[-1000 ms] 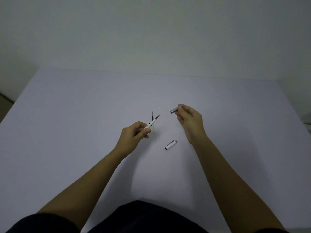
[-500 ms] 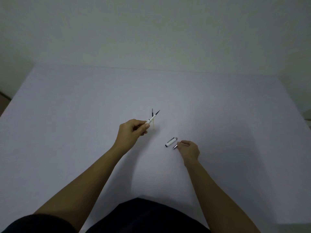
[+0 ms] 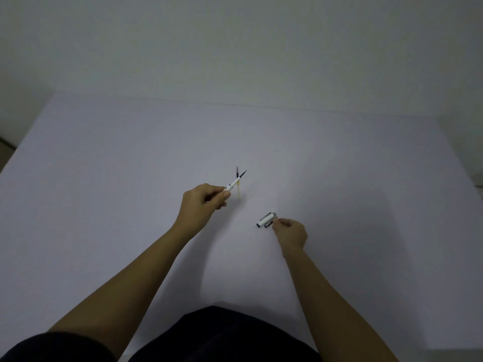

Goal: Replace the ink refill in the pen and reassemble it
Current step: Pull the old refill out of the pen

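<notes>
1. No writing can be read on any part.
2. Pen barrel (image 3: pixel 233 184) is pinched in the left hand (image 3: pixel 202 202), refill tip pointed far-right.
3. Spare refill (image 3: pixel 238 186) lies on the counter (image 3: pixel 104 178), long axis near-far.
4. Right hand (image 3: pixel 291 232) grip is closed on a silver piece (image 3: pixel 269 223) beside the cap (image 3: pixel 266 220).

Two bare arms reach out from the near edge. The left hand (image 3: pixel 202 201) and right hand (image 3: pixel 291 233) wear no gloves or rings. A short dark sleeve (image 3: pixel 56 347) covers the left shoulder. Dark clothing (image 3: pixel 222 335) covers the lap.
</notes>
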`<control>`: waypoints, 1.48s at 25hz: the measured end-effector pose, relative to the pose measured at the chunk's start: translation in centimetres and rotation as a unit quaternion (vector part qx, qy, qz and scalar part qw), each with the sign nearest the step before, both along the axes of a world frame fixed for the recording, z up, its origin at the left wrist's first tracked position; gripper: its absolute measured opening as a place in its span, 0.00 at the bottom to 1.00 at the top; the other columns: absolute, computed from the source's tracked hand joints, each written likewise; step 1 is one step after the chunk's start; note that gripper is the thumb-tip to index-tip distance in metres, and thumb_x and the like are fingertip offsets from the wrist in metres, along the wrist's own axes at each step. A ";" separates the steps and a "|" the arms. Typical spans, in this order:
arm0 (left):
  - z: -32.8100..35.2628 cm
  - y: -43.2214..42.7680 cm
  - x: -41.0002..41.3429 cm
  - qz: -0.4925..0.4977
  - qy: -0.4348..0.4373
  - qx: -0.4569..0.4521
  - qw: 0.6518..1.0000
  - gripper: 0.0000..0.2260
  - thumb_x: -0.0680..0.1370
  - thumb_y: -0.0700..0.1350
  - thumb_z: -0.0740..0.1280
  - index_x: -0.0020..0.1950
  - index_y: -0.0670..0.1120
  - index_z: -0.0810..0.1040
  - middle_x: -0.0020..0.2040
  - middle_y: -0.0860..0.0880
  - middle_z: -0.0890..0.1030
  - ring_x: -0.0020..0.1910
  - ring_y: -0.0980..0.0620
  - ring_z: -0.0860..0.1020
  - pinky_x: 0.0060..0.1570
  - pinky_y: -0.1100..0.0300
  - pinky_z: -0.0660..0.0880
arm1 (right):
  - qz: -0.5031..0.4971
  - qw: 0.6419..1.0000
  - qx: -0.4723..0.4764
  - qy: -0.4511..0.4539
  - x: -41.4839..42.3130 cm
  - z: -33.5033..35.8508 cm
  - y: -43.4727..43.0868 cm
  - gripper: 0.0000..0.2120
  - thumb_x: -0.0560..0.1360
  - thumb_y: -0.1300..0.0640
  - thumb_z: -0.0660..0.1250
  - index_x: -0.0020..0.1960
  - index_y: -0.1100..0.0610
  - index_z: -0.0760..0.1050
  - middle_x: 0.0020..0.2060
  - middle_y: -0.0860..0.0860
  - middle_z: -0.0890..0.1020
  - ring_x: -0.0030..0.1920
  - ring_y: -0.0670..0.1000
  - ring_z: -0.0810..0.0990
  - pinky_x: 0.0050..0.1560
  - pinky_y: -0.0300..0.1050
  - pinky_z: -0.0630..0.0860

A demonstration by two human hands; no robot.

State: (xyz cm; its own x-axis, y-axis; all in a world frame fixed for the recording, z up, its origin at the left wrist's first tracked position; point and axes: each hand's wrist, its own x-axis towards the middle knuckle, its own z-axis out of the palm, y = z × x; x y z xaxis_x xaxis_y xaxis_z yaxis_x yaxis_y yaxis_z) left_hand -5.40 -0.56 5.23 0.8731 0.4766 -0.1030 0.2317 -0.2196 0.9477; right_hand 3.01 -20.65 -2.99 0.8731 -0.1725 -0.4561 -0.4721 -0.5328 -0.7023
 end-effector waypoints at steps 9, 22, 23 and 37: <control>-0.2 1.1 1.3 -0.021 0.007 0.035 0.999 0.04 0.74 0.46 0.70 0.43 0.56 0.81 0.38 0.51 0.82 0.37 0.51 0.83 0.45 0.53 0.81 | 0.189 0.942 0.264 -0.083 1.3 7.1 5.9 0.04 0.74 0.52 0.68 0.45 0.44 0.80 0.42 0.43 0.84 0.44 0.40 0.83 0.44 0.32 0.79; -0.8 1.4 0.6 0.000 0.011 0.032 0.999 0.03 0.75 0.47 0.69 0.43 0.55 0.80 0.40 0.49 0.82 0.39 0.50 0.83 0.47 0.51 0.81 | 0.105 0.971 0.194 -0.096 6.7 4.8 7.4 0.11 0.74 0.58 0.69 0.51 0.64 0.79 0.44 0.59 0.84 0.42 0.51 0.83 0.49 0.43 0.81; -0.7 1.7 0.9 -0.001 0.009 0.037 0.999 0.03 0.75 0.47 0.69 0.43 0.54 0.81 0.39 0.48 0.82 0.39 0.50 0.82 0.46 0.52 0.81 | 0.134 0.975 0.144 -0.103 7.0 4.2 7.5 0.11 0.73 0.58 0.69 0.51 0.64 0.80 0.45 0.60 0.85 0.44 0.54 0.83 0.51 0.46 0.80; -3.3 3.9 4.3 0.009 0.036 0.042 0.998 0.05 0.75 0.46 0.68 0.49 0.48 0.82 0.41 0.47 0.81 0.39 0.54 0.82 0.41 0.68 0.79 | 0.153 0.981 0.018 -0.114 9.2 -0.5 9.5 0.09 0.69 0.58 0.73 0.44 0.64 0.80 0.40 0.60 0.85 0.38 0.50 0.78 0.42 0.39 0.72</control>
State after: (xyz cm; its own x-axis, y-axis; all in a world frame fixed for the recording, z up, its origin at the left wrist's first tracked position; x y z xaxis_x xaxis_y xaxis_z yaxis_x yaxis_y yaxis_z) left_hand -1.10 3.35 1.96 0.8555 0.5024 -0.1251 0.3039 -0.2918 0.9069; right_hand 12.23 -11.15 -3.54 0.9616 0.1269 -0.2432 -0.1214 -0.5982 -0.7921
